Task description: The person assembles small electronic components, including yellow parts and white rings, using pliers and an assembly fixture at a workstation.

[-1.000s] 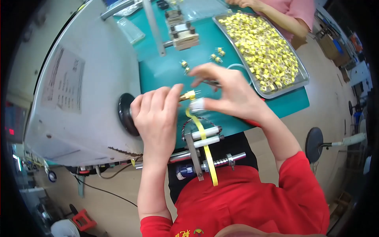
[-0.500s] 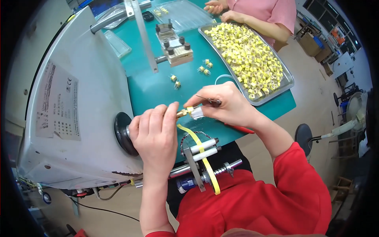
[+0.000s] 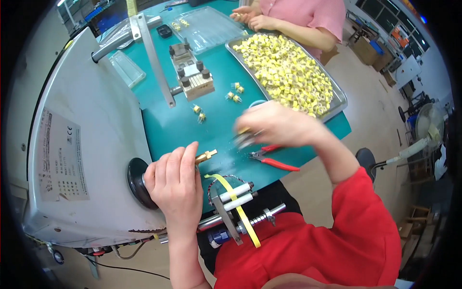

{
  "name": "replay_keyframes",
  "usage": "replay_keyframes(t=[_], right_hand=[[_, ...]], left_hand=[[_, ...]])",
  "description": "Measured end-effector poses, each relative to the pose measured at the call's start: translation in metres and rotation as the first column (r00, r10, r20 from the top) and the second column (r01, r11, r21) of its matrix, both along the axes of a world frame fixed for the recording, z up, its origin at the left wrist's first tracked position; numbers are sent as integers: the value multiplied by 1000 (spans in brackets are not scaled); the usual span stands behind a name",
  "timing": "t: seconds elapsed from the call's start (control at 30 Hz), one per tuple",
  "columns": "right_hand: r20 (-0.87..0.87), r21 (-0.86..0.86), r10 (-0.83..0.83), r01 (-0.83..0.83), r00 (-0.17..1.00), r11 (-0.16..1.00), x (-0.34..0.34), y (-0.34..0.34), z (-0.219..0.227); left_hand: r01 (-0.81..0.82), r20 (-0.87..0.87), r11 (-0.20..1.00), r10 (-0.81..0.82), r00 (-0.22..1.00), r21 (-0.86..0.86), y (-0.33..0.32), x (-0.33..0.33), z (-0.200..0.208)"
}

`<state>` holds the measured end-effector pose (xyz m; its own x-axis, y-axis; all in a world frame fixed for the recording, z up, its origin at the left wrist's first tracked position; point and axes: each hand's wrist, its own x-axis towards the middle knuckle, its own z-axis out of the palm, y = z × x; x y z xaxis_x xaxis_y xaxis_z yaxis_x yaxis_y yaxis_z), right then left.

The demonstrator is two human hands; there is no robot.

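Note:
My left hand point(image 3: 175, 183) is closed around the shaft beside the machine's black round handwheel point(image 3: 140, 183). A bare brass spindle tip point(image 3: 206, 156) sticks out past its fingers. Blurred by motion, my right hand point(image 3: 279, 126) is over the green table, its fingers closed on a metallic and yellowish bundle point(image 3: 246, 138) too smeared to name. Just below it lie red-handled cutters point(image 3: 274, 161). Yellow tape point(image 3: 233, 195) runs over two white rollers near my lap, its free end by the spindle. Several small yellow-wrapped coils with pins point(image 3: 234, 96) lie farther back.
A metal tray point(image 3: 342, 103) heaped with yellow-wrapped parts stands at the right. The grey machine body point(image 3: 91, 135) fills the left. Its arm carries a clamp block point(image 3: 198, 86) over the table. Across the table, a person in pink point(image 3: 301, 17) handles small parts beside a clear plastic sheet point(image 3: 207, 31).
My right hand has moved right, away from the spindle, and the white and yellow coil part is off the brass tip. The cutters show more fully. The whole view has shifted slightly.

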<state>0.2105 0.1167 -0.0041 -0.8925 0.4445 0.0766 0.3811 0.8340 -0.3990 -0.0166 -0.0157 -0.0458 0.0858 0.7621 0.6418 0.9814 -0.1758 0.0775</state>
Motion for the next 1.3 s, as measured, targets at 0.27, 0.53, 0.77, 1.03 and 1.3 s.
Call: replay_keyframes(t=[0.27,0.53,0.77,1.03,1.3], right_hand=[[-457,392,-381,566,804,725,99,51,1],[-13,231,-408,400,913,887,2,108,-29],[244,255,-442,382,863,888,-29,144,-53],[-222,-785,-611,232,760,574,10,112,-46],[-438,-899,-666,-277,604,339,-14,-12,-48]], left_hand=[[12,-7,999,-12,1000,44,5,6,8],[10,-62,998,-6,998,66,8,6,3],[43,-20,997,-42,999,60,7,9,3],[50,-7,997,-50,999,51,-1,0,4],[66,11,998,-66,998,3,-1,7,9]])
